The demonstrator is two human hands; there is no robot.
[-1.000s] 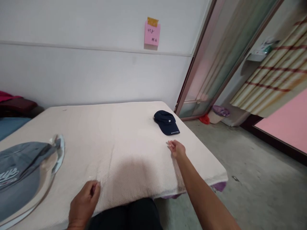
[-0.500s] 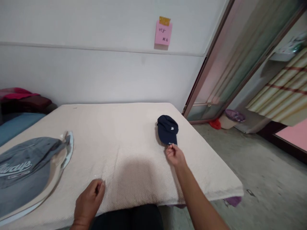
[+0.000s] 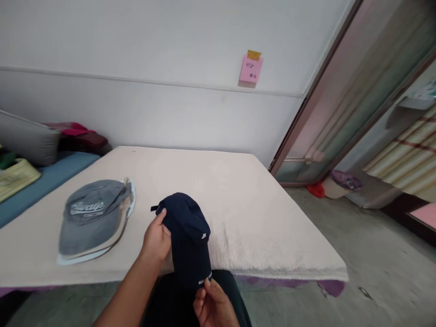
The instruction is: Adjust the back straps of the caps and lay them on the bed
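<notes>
Navy cap [image 3: 187, 236], in the head view, is in both hands at the near edge of the cream cover [image 3: 272, 227], over the lap [image 3: 230, 286]: the left hand [image 3: 157, 237] grips its crown near the strap, the right hand [image 3: 215, 302] pinches the brim; the grey cap [image 3: 90, 209] already lies stacked on paler brims [image 3: 133, 200], while the navy one seems picked up but not yet set down

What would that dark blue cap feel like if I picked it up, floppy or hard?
The dark blue cap is probably light: the right hand just pinches its brim at the edge. That brim looks fairly stiff, being smooth and unfolded. The crown, held by the left hand, looks like soft cloth, so might squash.
</notes>
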